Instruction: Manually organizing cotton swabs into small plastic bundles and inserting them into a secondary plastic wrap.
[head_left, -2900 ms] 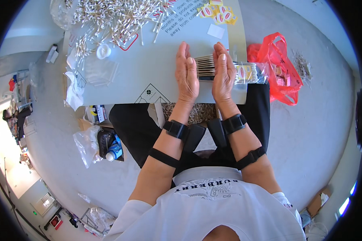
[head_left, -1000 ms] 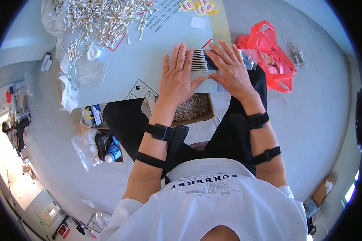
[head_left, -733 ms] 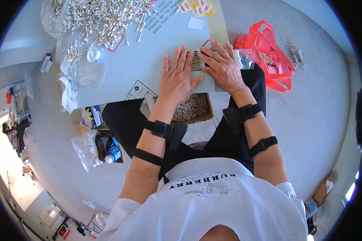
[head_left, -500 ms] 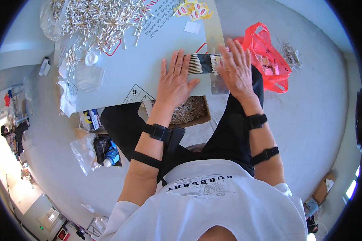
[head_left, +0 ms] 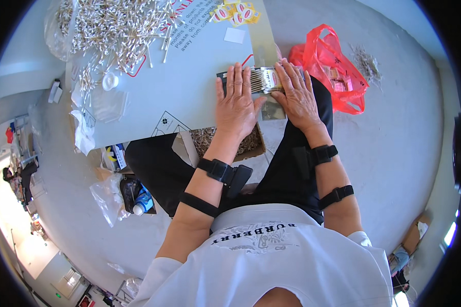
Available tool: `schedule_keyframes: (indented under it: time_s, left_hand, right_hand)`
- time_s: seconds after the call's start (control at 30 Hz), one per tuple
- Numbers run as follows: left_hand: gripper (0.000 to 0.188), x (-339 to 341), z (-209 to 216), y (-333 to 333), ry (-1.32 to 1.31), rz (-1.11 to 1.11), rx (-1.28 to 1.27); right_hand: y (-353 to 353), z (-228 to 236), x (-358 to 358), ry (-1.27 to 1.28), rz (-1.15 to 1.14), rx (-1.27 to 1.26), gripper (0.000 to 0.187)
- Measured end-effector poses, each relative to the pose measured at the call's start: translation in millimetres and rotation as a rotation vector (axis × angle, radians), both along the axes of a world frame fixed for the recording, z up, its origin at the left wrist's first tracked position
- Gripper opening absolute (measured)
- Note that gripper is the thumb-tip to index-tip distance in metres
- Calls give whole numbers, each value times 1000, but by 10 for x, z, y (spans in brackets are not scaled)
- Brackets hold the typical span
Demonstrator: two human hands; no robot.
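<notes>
A row of cotton swabs (head_left: 257, 81) lies side by side on a dark strip (head_left: 221, 77) near the table's right edge. My left hand (head_left: 236, 110) is laid flat over the left part of the row, fingers stretched out. A small yellow and white card (head_left: 273, 79) with a red mark sits against the swabs, between my two hands. My right hand (head_left: 298, 101) rests flat at the card's right side, its fingers extended and its thumb near the card's lower edge. What lies beneath both palms is hidden.
A big heap of loose cotton swabs (head_left: 112, 33) covers the table's far left. Yellow cards (head_left: 236, 14) and a white square (head_left: 234, 35) lie at the back. A red plastic bag (head_left: 338, 51) holding pink packs is at the right. Below the table edge stands a cardboard box (head_left: 256, 149).
My left hand has moved right, toward my right hand. The dark gap between the swab groups has closed, and the yellow and white card now shows more fully.
</notes>
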State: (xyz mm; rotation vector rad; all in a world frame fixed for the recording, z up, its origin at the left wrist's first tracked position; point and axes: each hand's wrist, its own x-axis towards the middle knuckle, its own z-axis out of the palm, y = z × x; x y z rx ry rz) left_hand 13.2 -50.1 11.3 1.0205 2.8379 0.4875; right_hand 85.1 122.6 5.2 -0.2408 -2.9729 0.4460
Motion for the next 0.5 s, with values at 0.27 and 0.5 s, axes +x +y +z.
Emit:
schedule_keyframes:
  time_s: [0.27, 0.5]
  left_hand:
    - [79, -16, -19, 69, 25, -148, 88]
    - [65, -202, -31, 61, -166, -158, 524]
  right_hand:
    - [29, 2, -15, 39, 17, -50, 67]
    - [85, 22, -23, 191, -44, -156, 57]
